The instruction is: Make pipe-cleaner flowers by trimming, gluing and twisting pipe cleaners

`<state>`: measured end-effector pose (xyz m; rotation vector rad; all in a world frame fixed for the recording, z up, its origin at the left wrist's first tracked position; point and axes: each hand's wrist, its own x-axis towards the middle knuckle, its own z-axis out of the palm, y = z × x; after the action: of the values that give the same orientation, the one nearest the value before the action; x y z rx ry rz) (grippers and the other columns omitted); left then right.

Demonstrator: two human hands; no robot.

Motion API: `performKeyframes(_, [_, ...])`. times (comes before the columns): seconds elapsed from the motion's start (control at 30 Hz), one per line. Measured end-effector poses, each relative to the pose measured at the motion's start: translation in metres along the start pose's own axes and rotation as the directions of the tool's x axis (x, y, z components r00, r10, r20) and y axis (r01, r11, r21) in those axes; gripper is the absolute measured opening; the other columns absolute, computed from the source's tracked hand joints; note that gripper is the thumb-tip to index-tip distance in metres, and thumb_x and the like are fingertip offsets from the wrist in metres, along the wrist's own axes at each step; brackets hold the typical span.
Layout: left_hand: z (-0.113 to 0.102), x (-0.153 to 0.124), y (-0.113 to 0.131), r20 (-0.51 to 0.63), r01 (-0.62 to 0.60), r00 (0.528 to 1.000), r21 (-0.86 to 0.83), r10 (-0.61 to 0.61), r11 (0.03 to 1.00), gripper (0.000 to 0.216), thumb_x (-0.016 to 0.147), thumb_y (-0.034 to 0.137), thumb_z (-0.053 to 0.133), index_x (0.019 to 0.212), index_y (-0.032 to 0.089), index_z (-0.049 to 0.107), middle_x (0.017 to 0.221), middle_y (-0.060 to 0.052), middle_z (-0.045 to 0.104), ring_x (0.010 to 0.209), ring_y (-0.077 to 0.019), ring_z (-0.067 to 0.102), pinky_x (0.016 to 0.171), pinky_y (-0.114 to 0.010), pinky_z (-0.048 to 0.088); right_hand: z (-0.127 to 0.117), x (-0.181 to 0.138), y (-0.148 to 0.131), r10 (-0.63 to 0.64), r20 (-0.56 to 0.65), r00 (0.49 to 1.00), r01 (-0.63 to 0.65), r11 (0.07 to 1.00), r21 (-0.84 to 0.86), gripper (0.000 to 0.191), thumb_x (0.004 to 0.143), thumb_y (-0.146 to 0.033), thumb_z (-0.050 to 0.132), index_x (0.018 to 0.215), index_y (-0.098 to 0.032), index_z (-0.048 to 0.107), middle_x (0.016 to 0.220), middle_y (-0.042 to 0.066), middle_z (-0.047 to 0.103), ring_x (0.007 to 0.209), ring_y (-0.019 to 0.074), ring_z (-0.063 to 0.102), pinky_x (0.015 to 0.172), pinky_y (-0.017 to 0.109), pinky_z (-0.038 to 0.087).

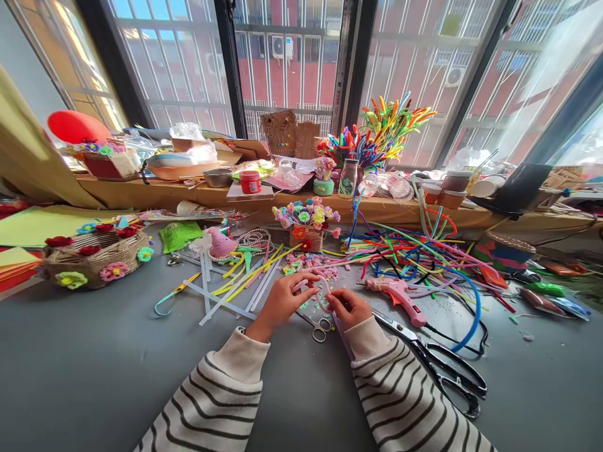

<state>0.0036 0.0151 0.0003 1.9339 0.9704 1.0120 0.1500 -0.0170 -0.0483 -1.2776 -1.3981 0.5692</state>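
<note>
A pale pink pipe cleaner [324, 286], bent into a loop, spans the gap between my two hands. My left hand [286, 300] pinches it at the upper left with fingers curled. On the lower right, my right hand [349, 308] closes thumb and fingertips on the same stem, and a pink length trails down below that hand. Small scissors [321, 329] with metal ring handles lie under the hands, their blades partly hidden by my left hand. Tiny pink and green trimmings [308, 306] are scattered around there.
Big black-handled shears [440, 361] and a pink glue gun [400, 298] lie right of my right hand. Glue sticks [230, 295] lie left. Behind stand a flower pot [307, 240] and loose pipe cleaners [400, 251]. A woven basket [97, 257] sits far left.
</note>
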Motion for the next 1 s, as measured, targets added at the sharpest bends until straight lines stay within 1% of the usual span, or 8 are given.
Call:
performKeyframes(0.2, [-0.0006, -0.0002, 0.0028, 0.018, 0.023, 1.000, -0.052, -0.022, 0.998, 0.030, 0.064, 0.032, 0.052, 0.089, 0.015, 0.056, 0.082, -0.002, 0.058, 0.073, -0.0111, 0.053, 0.066, -0.019, 0.042, -0.0004, -0.0011, -0.0017, -0.044, 0.043, 0.998, 0.046, 0.998, -0.051, 0.024, 0.070, -0.037, 0.046, 0.067, -0.015, 0.056, 0.046, 0.000, 0.057, 0.040, 0.0102, 0.052, 0.042, 0.019, 0.040])
performKeyframes(0.33, [-0.0005, 0.0001, 0.0024, 0.002, 0.057, 0.998, -0.054, -0.057, 0.997, 0.028, 0.063, 0.033, 0.054, 0.084, 0.015, 0.057, 0.084, -0.003, 0.058, 0.074, -0.0119, 0.053, 0.067, -0.020, 0.042, -0.0012, -0.0008, -0.0012, -0.027, 0.000, 1.000, 0.027, 0.998, -0.058, 0.025, 0.070, -0.037, 0.045, 0.067, -0.014, 0.055, 0.047, 0.001, 0.057, 0.041, 0.0101, 0.052, 0.042, 0.019, 0.041])
performKeyframes(0.43, [-0.0007, 0.0002, 0.0019, -0.016, 0.061, 0.998, -0.041, -0.061, 0.997, 0.027, 0.063, 0.033, 0.054, 0.082, 0.015, 0.057, 0.083, -0.003, 0.058, 0.074, -0.0124, 0.053, 0.066, -0.020, 0.042, -0.0009, -0.0006, -0.0007, -0.029, -0.021, 0.999, 0.028, 0.998, -0.054, 0.026, 0.070, -0.038, 0.044, 0.068, -0.014, 0.055, 0.048, 0.001, 0.057, 0.042, 0.0104, 0.052, 0.043, 0.019, 0.041])
performKeyframes(0.53, [-0.0011, 0.0003, 0.0019, -0.013, 0.061, 0.998, -0.021, -0.061, 0.998, 0.029, 0.063, 0.033, 0.053, 0.086, 0.015, 0.057, 0.079, -0.002, 0.059, 0.073, -0.0125, 0.053, 0.064, -0.021, 0.041, -0.0002, -0.0008, -0.0005, -0.051, 0.012, 0.999, 0.051, 0.995, -0.080, 0.025, 0.071, -0.037, 0.044, 0.068, -0.015, 0.055, 0.047, 0.001, 0.057, 0.040, 0.0098, 0.051, 0.040, 0.018, 0.040])
performKeyframes(0.63, [-0.0010, 0.0006, 0.0028, 0.000, 0.066, 0.998, -0.017, -0.066, 0.998, 0.031, 0.064, 0.034, 0.053, 0.090, 0.017, 0.056, 0.083, -0.002, 0.059, 0.074, -0.0125, 0.053, 0.065, -0.021, 0.041, 0.0004, -0.0013, -0.0012, -0.097, 0.051, 0.994, 0.104, 0.984, -0.146, 0.024, 0.071, -0.035, 0.044, 0.068, -0.015, 0.057, 0.047, 0.000, 0.057, 0.039, 0.0092, 0.050, 0.039, 0.018, 0.038])
performKeyframes(0.73, [-0.0004, 0.0007, 0.0032, -0.006, 0.065, 0.998, -0.019, -0.065, 0.998, 0.026, 0.064, 0.033, 0.053, 0.083, 0.017, 0.059, 0.086, -0.002, 0.059, 0.078, -0.0126, 0.052, 0.069, -0.021, 0.040, 0.0004, -0.0019, -0.0032, -0.134, 0.070, 0.988, 0.146, 0.967, -0.207, 0.024, 0.071, -0.033, 0.044, 0.068, -0.014, 0.058, 0.048, 0.000, 0.057, 0.038, 0.0085, 0.048, 0.039, 0.018, 0.036])
performKeyframes(0.83, [-0.0002, 0.0007, 0.0010, -0.011, 0.065, 0.998, -0.026, -0.066, 0.998, 0.025, 0.063, 0.035, 0.053, 0.079, 0.016, 0.058, 0.081, -0.001, 0.060, 0.075, -0.0121, 0.053, 0.067, -0.020, 0.040, 0.0002, -0.0021, -0.0055, -0.137, 0.072, 0.988, 0.150, 0.960, -0.235, 0.022, 0.071, -0.031, 0.045, 0.067, -0.014, 0.058, 0.047, 0.000, 0.056, 0.037, 0.0077, 0.046, 0.039, 0.017, 0.035])
performKeyframes(1.0, [-0.0010, 0.0010, -0.0039, -0.017, 0.071, 0.997, -0.007, -0.071, 0.997, 0.025, 0.063, 0.037, 0.052, 0.073, 0.015, 0.057, 0.071, -0.001, 0.058, 0.067, -0.0115, 0.052, 0.063, -0.020, 0.040, 0.0005, -0.0014, -0.0041, -0.113, 0.090, 0.990, 0.131, 0.966, -0.221, 0.023, 0.072, -0.032, 0.042, 0.069, -0.014, 0.057, 0.050, 0.001, 0.057, 0.042, 0.0083, 0.048, 0.040, 0.017, 0.036])
